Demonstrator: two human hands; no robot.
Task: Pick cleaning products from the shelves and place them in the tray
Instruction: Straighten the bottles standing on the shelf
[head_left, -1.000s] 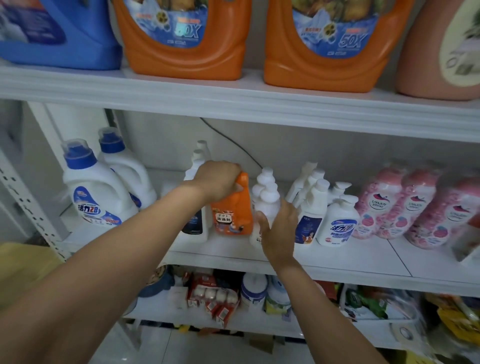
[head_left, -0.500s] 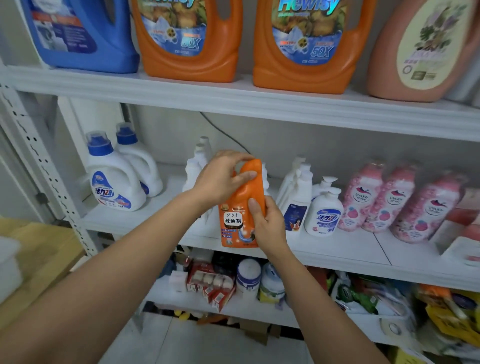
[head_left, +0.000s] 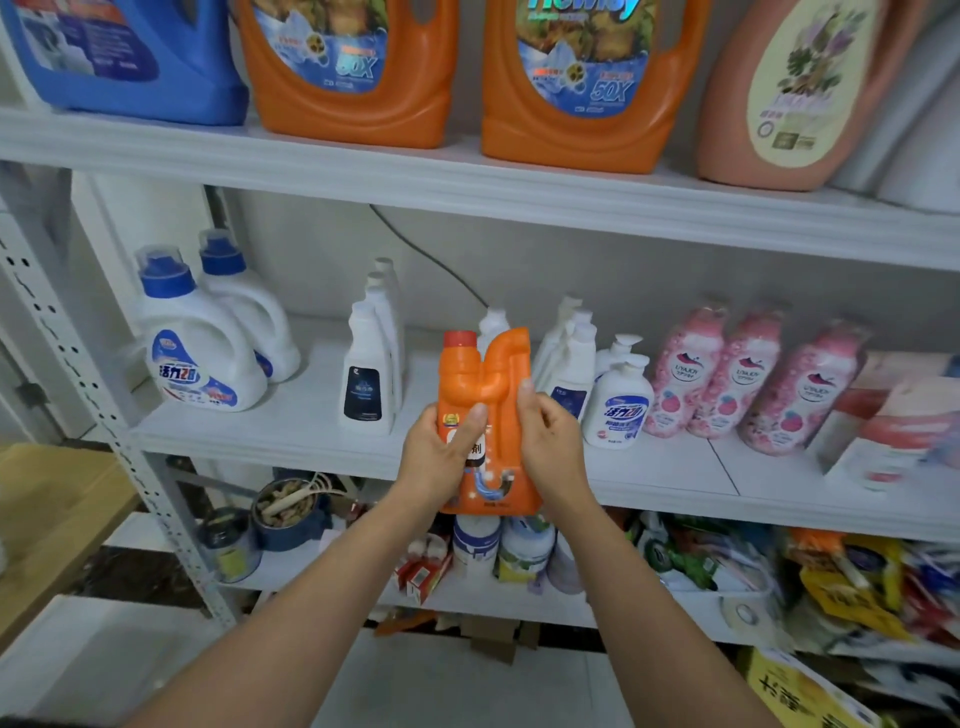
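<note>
The tops of the big jugs on the upper shelf (head_left: 156, 156) are cut off at the edge of my feed, and the thumb of the left hand (head_left: 441, 462) covers much of the label on the orange bottle (head_left: 498, 364), so I can read only part of its print. Both hands grasp that bottle: the left wraps its lower left side, thumb across the front, and the right hand (head_left: 550, 441) curls round its right edge. It is held upright in the air just in front of the middle shelf (head_left: 291, 421). It is glossy moulded plastic with a red cap and a bent, pipe-shaped handle. Up top I count one blue jug (head_left: 130, 52), two orange jugs (head_left: 353, 67) and one peach jug (head_left: 800, 88). The middle shelf carries two white jugs with blue caps (head_left: 192, 338), slim white bottles (head_left: 369, 369), perhaps three with the rear ones blurred, two pump bottles (head_left: 618, 400), and three pink bottles (head_left: 748, 374) in shiny wrap. The clutter on the lower shelf (head_left: 519, 610) is too blurred to sort.
</note>
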